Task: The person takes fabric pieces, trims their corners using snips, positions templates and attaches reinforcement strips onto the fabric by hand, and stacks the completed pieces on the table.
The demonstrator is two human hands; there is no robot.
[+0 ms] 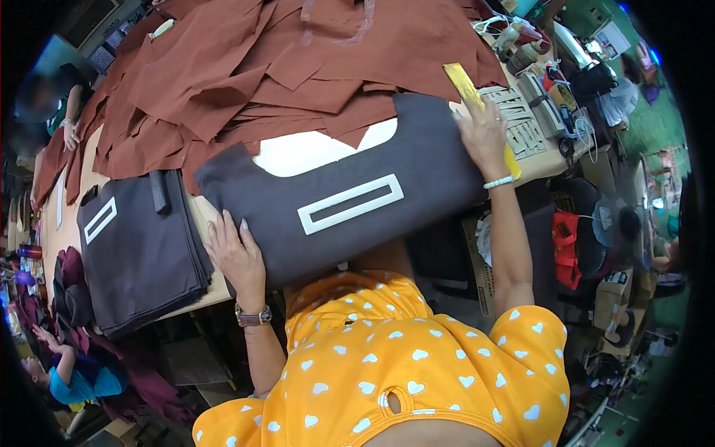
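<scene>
A dark brown cut cloth panel with a curved notch in its far edge lies in front of me. On it rests a white rectangular frame-shaped template with a long slot. My left hand lies flat on the panel's left edge, fingers stretched out. At the panel's right edge, my right hand has its fingers closed over a yellow ruler, whose lower end shows past the wrist. The underside of that grip is hidden.
Reddish-brown cloth pieces are heaped across the table's far side. A dark cloth stack with another white template lies left. Pale stencils and bottles sit at right. Other people are at the left and far right.
</scene>
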